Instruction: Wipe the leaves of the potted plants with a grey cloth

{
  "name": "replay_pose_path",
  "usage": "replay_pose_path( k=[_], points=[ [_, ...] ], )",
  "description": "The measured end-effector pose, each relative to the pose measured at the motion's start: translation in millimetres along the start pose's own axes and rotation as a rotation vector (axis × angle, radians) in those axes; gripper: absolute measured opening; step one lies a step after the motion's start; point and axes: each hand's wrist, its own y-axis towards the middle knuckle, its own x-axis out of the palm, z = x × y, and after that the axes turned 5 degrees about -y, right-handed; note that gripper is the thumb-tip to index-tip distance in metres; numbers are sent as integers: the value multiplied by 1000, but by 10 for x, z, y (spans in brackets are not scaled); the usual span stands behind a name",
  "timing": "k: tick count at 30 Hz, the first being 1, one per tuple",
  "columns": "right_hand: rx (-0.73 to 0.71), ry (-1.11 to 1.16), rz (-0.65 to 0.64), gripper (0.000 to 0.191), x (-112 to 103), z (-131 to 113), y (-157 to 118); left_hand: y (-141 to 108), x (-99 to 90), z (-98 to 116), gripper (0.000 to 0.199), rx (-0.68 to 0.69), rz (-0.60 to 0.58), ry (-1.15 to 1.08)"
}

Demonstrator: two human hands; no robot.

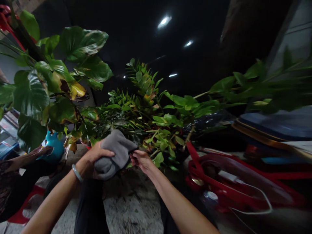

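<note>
- Dark ceiling (109, 26): small round lights are set in it, overhead.
- Broad-leaved potted plant (31, 94): fills the left of the view, some leaves yellowing and browning at the edges.
- Zamioculcas-like plant (143, 97): stands at centre, its leaves just behind the cloth.
- Concrete floor (131, 211): rough and speckled, below the person's dark-trousered knees.
- Red-and-clear plastic object (209, 169): lies at right, exact kind unclear, with a white cable (253, 198) across it.
- Teal pot (55, 146): partly hidden behind the leaves.
- Another person's forearm (26, 157): reaches in at far left, well apart from the person's own hands.
- Grey cloth (114, 154): bunched and folded, held between both hands above the knees. Judged light, soft and limp, so it will not keep its shape unsupported; the thick folded middle or the end edges seem the surest hold.
- Left hand (97, 156): lies over the cloth, fingers closed on it.
- Right hand (142, 161): fingers pinch the cloth's right end.
- Pale bangle (77, 173): sits on the left wrist.
</note>
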Motion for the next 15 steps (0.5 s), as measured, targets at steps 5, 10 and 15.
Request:
replay_pose_path(
  k=[5, 10, 15],
  points=[
    [4, 20, -15, 13, 33, -38, -16, 443, 26, 457, 61, 259, 166, -155],
    [24, 23, 24, 13, 46, -8, 18, 422, 110, -218, 55, 22, 82, -73],
    [19, 15, 3, 12, 1, 1, 23, -82, -152, -175, 53, -25, -53, 51]
  ],
)
